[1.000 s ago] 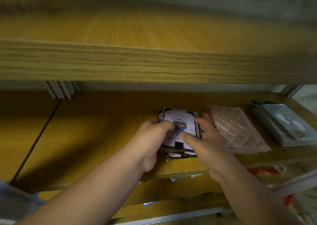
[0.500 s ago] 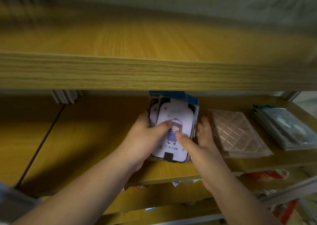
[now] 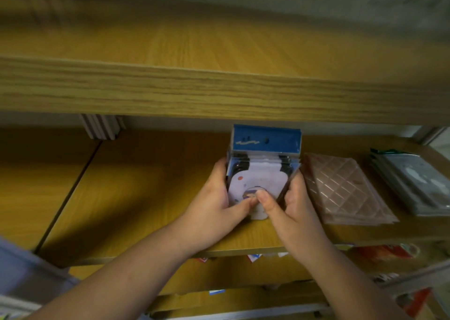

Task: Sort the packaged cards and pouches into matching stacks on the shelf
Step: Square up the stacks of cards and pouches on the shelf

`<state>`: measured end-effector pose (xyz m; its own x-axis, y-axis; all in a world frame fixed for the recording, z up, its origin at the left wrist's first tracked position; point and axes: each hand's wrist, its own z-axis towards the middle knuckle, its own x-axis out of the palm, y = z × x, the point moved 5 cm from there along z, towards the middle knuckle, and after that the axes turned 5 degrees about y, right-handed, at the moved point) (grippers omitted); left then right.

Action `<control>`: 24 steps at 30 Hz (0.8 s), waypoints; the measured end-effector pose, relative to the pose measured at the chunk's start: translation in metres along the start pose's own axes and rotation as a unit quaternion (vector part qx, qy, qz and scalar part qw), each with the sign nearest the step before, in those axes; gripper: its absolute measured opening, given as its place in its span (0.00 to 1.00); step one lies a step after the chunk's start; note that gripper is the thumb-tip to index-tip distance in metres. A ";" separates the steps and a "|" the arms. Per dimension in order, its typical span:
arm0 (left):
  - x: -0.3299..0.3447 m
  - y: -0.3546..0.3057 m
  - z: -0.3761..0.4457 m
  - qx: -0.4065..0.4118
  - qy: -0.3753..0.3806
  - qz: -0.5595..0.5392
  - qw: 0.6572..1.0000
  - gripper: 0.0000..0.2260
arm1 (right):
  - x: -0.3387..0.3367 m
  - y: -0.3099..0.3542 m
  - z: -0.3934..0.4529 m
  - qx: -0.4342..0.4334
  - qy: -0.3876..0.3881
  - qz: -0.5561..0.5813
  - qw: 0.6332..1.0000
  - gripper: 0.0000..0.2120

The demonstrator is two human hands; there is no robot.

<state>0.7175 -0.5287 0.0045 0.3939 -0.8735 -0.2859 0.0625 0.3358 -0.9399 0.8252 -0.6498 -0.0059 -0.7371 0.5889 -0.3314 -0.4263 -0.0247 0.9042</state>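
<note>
A stack of packaged cards [image 3: 260,173] with blue header strips and a white cartoon card in front stands tilted upright on the middle wooden shelf [image 3: 146,193]. My left hand [image 3: 219,202] grips its left side, thumb pressed on the front card. On the stack's right side my right hand [image 3: 292,202] holds it, thumb meeting the left thumb on the card's face. To the right lies a flat stack of pink quilted pouches [image 3: 345,188]. Further right sits a stack of clear grey packages [image 3: 414,183].
The upper shelf board [image 3: 219,93] hangs low over the working shelf. A grey bracket [image 3: 102,129] stands at the back left, beside a seam in the shelf. Colourful packets [image 3: 379,251] show on the shelf below. A pale bin edge [image 3: 24,271] sits at lower left.
The card stack went from lying flat under both hands to standing upright further back on the shelf, its blue headers now showing. Both hands moved forward with it.
</note>
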 end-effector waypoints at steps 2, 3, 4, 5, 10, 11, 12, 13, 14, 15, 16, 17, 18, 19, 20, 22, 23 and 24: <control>0.001 0.003 -0.001 -0.009 0.011 0.018 1.000 0.32 | 0.001 0.000 -0.003 -0.006 0.009 -0.009 1.000 0.27; 0.001 0.004 -0.002 -0.013 0.022 0.025 0.999 0.33 | 0.001 -0.001 -0.005 -0.008 0.016 -0.020 1.000 0.27; 0.002 0.006 -0.003 -0.016 0.034 0.034 0.999 0.33 | 0.001 -0.003 -0.008 -0.005 0.021 -0.032 0.999 0.26; 0.002 0.007 -0.005 -0.019 0.042 0.048 0.998 0.34 | 0.000 -0.005 -0.011 0.005 0.023 -0.043 0.999 0.25; -0.009 0.001 -0.002 -0.028 -0.007 0.100 0.995 0.26 | -0.008 -0.004 0.002 0.092 0.006 -0.013 0.996 0.20; -0.013 0.001 0.002 -0.043 -0.028 0.091 0.995 0.22 | -0.011 -0.004 0.010 0.108 0.014 0.008 0.994 0.19; -0.016 0.002 0.006 -0.064 -0.045 0.056 0.995 0.17 | -0.011 -0.006 0.018 0.132 0.030 0.026 0.990 0.17; -0.016 0.006 0.009 -0.092 -0.056 0.016 0.994 0.14 | -0.010 -0.007 0.027 0.162 0.050 0.031 0.985 0.18; -0.016 0.010 0.012 -0.127 -0.063 -0.003 0.990 0.10 | -0.007 -0.009 0.035 0.192 0.066 0.026 0.979 0.19; -0.017 0.013 0.014 -0.157 -0.072 0.003 0.985 0.07 | -0.004 -0.011 0.042 0.219 0.079 0.021 0.972 0.22; -0.019 0.017 0.016 -0.181 -0.079 0.024 0.980 0.07 | -0.001 -0.012 0.048 0.241 0.086 0.015 0.966 0.26; -0.021 0.021 0.018 -0.199 -0.085 0.049 0.975 0.08 | 0.001 -0.012 0.053 0.258 0.090 0.000 0.962 0.31; -0.023 0.024 0.021 -0.213 -0.088 0.073 0.970 0.10 | 0.001 -0.013 0.058 0.267 0.094 -0.028 0.959 0.34; -0.024 0.026 0.023 -0.224 -0.086 0.098 0.966 0.13 | 0.001 -0.014 0.062 0.263 0.101 -0.071 0.957 0.32; -0.024 0.026 0.024 -0.232 -0.082 0.135 0.960 0.16 | -0.002 -0.013 0.064 0.252 0.108 -0.123 0.954 0.25; -0.026 0.026 0.022 -0.259 -0.077 0.233 0.934 0.24 | -0.007 -0.009 0.066 0.224 0.126 -0.212 0.943 0.18; -0.027 0.024 0.020 -0.274 -0.086 0.259 0.922 0.27 | -0.011 -0.009 0.065 0.216 0.130 -0.239 0.938 0.20; -0.028 0.018 0.018 -0.278 -0.101 0.274 0.915 0.28 | -0.018 -0.007 0.063 0.205 0.125 -0.260 0.935 0.20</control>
<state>0.7238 -0.4922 -0.0013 0.3906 -0.5265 -0.7552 -0.6496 0.4236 -0.6313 0.8741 -0.6096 0.0106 -0.6068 0.2268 -0.7618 -0.5617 0.5557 0.6129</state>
